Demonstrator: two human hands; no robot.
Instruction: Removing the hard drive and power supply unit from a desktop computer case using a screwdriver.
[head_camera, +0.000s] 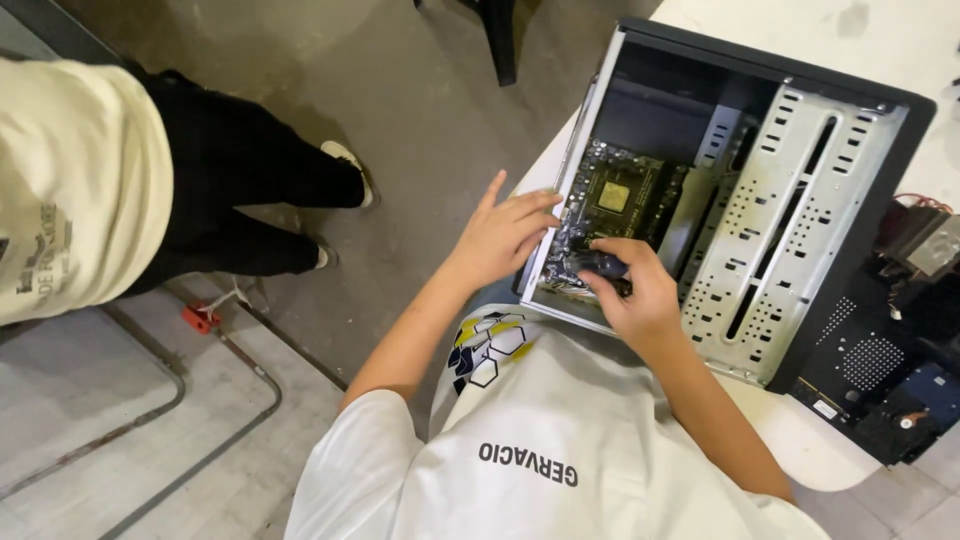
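An open black computer case (905, 150) lies on its side on a white table (810, 440). Inside it sit a green motherboard (612, 196) and a perforated metal drive cage (790, 220). My left hand (505, 235) rests on the case's near-left edge with its fingers spread, the fingertips touching the motherboard's edge. My right hand (645, 295) is inside the case, its fingers closed on a black connector (598, 266) at the board's lower corner. What the connector joins to is hidden.
Another person in a cream shirt (70, 190), black trousers and white shoes stands on the floor at the left. Black parts and a hard drive (925, 395) lie to the right of the case. A dark chair leg (500, 40) stands at the top. A small red object (200, 318) lies on the floor.
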